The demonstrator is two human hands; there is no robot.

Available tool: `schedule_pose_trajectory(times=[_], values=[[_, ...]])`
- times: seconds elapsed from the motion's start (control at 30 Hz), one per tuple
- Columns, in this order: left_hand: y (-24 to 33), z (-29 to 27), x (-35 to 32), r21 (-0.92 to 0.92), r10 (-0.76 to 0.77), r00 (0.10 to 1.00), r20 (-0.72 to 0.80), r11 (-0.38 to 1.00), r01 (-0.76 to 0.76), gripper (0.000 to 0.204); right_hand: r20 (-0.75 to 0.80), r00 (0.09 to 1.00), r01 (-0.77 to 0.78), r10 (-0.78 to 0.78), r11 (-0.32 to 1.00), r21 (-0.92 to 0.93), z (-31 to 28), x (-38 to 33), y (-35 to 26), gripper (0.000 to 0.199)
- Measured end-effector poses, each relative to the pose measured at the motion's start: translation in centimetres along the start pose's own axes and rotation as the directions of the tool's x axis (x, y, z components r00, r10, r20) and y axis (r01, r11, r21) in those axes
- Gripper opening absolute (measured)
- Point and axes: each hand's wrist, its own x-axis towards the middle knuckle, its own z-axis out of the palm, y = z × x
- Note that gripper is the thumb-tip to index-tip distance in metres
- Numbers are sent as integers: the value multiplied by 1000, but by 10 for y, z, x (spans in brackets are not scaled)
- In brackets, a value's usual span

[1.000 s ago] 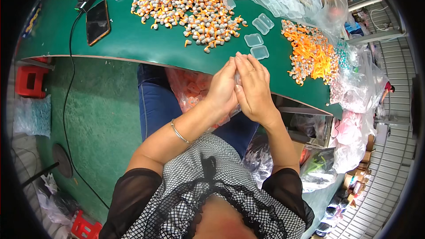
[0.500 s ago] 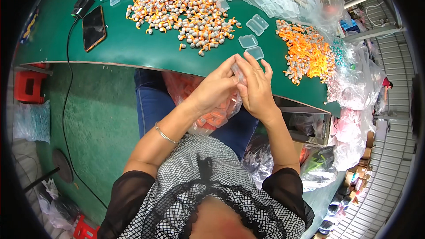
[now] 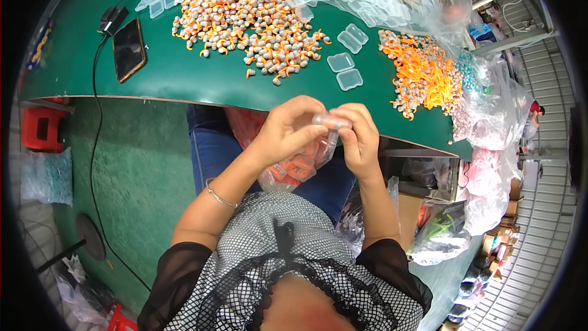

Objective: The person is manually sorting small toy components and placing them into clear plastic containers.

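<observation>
The green worktable [image 3: 190, 78] spans the upper area, its curved front edge facing the person. Along its far side lies a mass of clear plastic cases [image 3: 373, 3]. In front of this mass sits the larger heap of grey-and-orange plug-shaped pieces [image 3: 236, 9]; the smaller heap of orange and grey pieces [image 3: 422, 76] occupies the right side of the table. A clear plastic bag [image 3: 280, 187] containing orange pieces rests on the lap, below the table edge.

The left hand [image 3: 289, 132] is narrowed in a pinch on the left end of a small case. The right hand [image 3: 362, 138] grips the right end — thumb below, fingers above. A smartphone [image 3: 130, 50] lies face up at the left of the table, near a black power adapter [image 3: 113, 20]. Two open clear cases [image 3: 353, 38] lie between the heaps.

The small case [image 3: 331, 122] — transparent, with orange visible inside — is held between both hands, just in front of the table edge.
</observation>
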Motion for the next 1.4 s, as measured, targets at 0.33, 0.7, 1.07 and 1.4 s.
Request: schedule_pose_trajectory(times=[0.33,0.7,1.07,1.4], values=[[3,10,-23,352,-87,995,-54,931,100,21,60,997,49,-48,998,-29,-22,14,26,24],[-51,1,-44,873,-53,981,188,467,-142,25,7,999,29,-32,795,-606,-12,11,60,20],[10,-41,15,983,225,964,-144,148,112,15,-34,999,-14,-4,852,-524,-9,0,45,19],[2,-33,24,970,268,961,-70,243,3,13,-321,945,-294,64,599,-745,-91,-20,87,17]])
